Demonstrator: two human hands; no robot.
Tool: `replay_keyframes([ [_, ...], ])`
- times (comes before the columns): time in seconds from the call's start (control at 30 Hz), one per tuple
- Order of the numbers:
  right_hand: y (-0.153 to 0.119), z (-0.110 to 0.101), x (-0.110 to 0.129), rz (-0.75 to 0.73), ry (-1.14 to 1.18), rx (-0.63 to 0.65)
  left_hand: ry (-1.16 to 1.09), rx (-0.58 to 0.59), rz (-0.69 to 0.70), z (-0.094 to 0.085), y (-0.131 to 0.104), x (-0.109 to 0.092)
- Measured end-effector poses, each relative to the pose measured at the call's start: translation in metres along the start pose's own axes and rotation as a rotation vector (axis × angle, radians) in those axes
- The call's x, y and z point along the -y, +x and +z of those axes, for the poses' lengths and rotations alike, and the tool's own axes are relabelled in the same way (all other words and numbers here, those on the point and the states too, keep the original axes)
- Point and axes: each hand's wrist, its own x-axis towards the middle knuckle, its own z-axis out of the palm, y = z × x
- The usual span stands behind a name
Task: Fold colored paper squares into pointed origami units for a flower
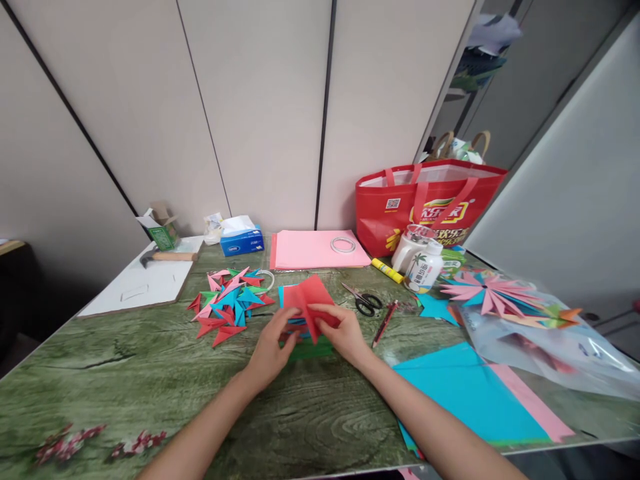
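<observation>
A red sheet of paper [320, 293], creased and partly lifted, stands above a small stack of coloured paper squares at the middle of the table. My right hand [345, 330] pinches its right part between thumb and fingers. My left hand [274, 339] is curled at its left side, thumb and fingers closing on the paper's edge. Green paper [313, 350] shows beneath the hands. Left of them lies a pile of folded paper pieces [235, 303] in red, blue, pink and green. Black-handled scissors [367, 303] and a dark red pen [385, 325] lie to the right.
Pink sheets [310, 250] carry a ring of tape [343, 245] behind. A tissue box [242, 239], hammer [170, 256], glue stick [387, 271], white bottle [423, 268] and red bag [380, 207] stand or lie around. Blue sheets [465, 393] and a pink paper star [493, 293] are right.
</observation>
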Motion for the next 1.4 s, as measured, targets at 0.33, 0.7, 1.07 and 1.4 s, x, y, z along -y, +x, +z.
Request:
replay_keyframes([
  [0.33,0.002,-0.002,-0.001,0.097,-0.008,-0.001,0.405,0.037,0.221,-0.007,0.001,-0.01],
  [0.7,0.003,-0.003,-0.007,0.06,0.077,0.043,0.457,0.027,0.265,-0.005,0.002,0.001],
  [1.07,-0.002,-0.002,0.014,0.047,0.044,0.143,0.343,-0.27,0.032,-0.003,0.002,-0.012],
  [1.4,-0.005,0.002,0.014,0.039,-0.032,-0.023,-0.351,-0.309,-0.149,0.002,0.007,-0.022],
])
